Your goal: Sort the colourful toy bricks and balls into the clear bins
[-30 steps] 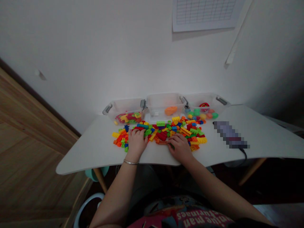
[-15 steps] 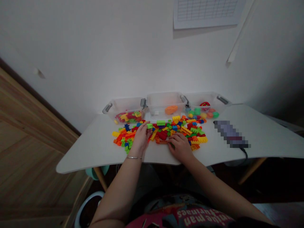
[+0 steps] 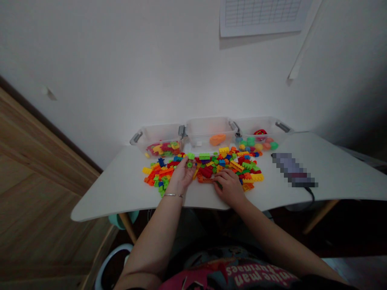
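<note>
Left hand (image 3: 180, 178) clamped on a green block (image 3: 190, 156); right hand (image 3: 228, 186) at an orange piece (image 3: 206, 180)

Head view, sole view supplied. The left hand is palm partly upward, its fingers clamped on the green block, which is raised at the fingertips above the near side of the heap of bricks (image 3: 238, 166). A second, round green part (image 3: 190, 164) shows just below it, against the fingers; whether it is gripped or merely resting there cannot be told.

The right hand is low at the near edge of the heap. Its fingers are bent and appear together on the right end of the orange piece, which lies along the white surface (image 3: 111, 193); how firmly it is pinched cannot be established.

Beyond the heap stand three clear bins: the left bin (image 3: 163, 131) and right bin (image 3: 261, 124) contain coloured parts, the middle bin (image 3: 208, 125) an orange item (image 3: 217, 139).

Assessment: the step in hand is judged to be handling a selected block while the orange piece is steadied. The next move calls for a secure left-hand grip on the green block, and clearance from neighbouring bricks, without dislodging the orange piece.
</note>
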The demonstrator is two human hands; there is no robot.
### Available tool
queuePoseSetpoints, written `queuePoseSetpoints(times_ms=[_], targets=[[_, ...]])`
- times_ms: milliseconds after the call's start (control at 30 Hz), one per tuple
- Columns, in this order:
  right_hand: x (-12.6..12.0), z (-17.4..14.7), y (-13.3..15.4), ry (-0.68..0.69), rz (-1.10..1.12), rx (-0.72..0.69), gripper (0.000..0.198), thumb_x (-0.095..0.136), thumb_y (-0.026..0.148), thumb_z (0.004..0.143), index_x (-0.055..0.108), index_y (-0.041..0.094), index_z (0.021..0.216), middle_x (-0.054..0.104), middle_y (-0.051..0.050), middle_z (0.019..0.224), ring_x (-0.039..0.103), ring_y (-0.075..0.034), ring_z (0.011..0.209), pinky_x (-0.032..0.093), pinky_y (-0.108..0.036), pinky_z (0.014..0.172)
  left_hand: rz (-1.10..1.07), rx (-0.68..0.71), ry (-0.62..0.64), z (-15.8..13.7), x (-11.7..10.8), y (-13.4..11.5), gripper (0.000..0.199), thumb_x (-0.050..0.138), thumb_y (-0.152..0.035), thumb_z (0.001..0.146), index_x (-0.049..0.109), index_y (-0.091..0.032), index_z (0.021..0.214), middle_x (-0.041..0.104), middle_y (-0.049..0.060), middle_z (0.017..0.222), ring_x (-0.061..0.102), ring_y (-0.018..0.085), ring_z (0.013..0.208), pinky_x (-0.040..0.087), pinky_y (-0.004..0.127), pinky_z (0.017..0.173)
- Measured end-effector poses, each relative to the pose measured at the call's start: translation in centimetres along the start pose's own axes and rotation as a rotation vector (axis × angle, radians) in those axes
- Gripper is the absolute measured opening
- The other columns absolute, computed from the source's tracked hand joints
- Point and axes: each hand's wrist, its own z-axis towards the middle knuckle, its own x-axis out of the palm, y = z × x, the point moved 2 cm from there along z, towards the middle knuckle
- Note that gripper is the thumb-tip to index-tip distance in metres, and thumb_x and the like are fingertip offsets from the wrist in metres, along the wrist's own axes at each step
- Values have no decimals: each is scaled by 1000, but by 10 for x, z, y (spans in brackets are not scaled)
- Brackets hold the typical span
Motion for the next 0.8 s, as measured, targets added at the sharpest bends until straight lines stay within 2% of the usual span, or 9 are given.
queuePoseSetpoints(times_ms=[67, 167, 267, 433, 600, 800], targets=[[0, 0, 0, 2, 5, 0, 11, 61, 17, 84, 71, 21, 84, 72, -6, 94, 58, -23, 98, 47, -40, 96, 131, 72, 13, 1, -2, -2, 11, 66, -14, 81, 57, -15, 75, 56, -5, 60, 52, 2, 47, 39, 9, 42], [-1, 0, 1, 0, 11, 1, 12, 60, 17, 84, 71, 21, 84, 71, -6, 94, 58, -24, 98, 47, -41, 95, 237, 94, 34, 1, -4, -4, 14, 73, -18, 76, 59, -15, 77, 43, -10, 50, 36, 0, 36, 23, 11, 33], [-1, 0, 1, 2, 14, -1, 12, 60, 17, 84, 71, 21, 84, 71, -7, 93, 57, -24, 98, 47, -41, 95, 364, 107, 37, 3, -5, -4, 15, 72, -19, 76, 61, -16, 85, 34, -13, 46, 26, 1, 31, 16, 14, 32], [-1, 1, 1, -10, 3, -9, 11, 60, 17, 84, 71, 19, 83, 71, -6, 93, 57, -24, 97, 47, -40, 94, 440, 140, -23, 10, -4, -5, 28, 68, -11, 74, 57, -17, 99, 41, -12, 55, 34, 1, 34, 25, 15, 36], [-1, 1, 1, -13, 6, -9, 11, 60, 17, 85, 71, 20, 83, 72, -6, 93, 58, -23, 96, 47, -40, 95, 396, 151, -35, 11, -2, -9, 34, 61, -9, 74, 54, -18, 106, 46, -9, 61, 44, 3, 43, 32, 14, 43], [-2, 1, 2, -2, 5, 7, 12, 60, 17, 84, 71, 21, 83, 71, -5, 93, 58, -23, 98, 46, -41, 96, 219, 151, 16, 2, -2, -24, 39, 53, 6, 55, 59, -17, 85, 56, -4, 75, 53, 3, 57, 43, 13, 54]])
